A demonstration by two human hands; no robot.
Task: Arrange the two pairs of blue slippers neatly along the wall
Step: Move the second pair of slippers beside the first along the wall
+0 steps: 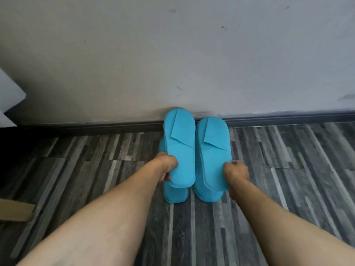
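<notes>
Two bare forearms reach in from the bottom edge toward a cluster of blue slippers on the floor, which is laid in grey wood-look planks. At the end of the left arm, the left hand is clamped on the heel end of the upper left slipper, thumb on top and fingers curled under its edge. That slipper is lifted and tilted, its toe at the dark skirting board and overlapping the foot of the wall. Beneath it lies a lower left slipper, whose heel sticks out toward the camera and whose side shows at the left.

Just beside it, the right hand pinches the heel corner of the upper right slipper, which sits on a lower right slipper; its toe reaches the skirting board. Whether these two are stacked flat or slightly apart is hard to judge from this angle. Both upper slippers have flat folded toe flaps and run side by side, nearly touching.

At the far left edge sits a pale fabric corner, and lower down a piece of brown cardboard lies on the planks.
</notes>
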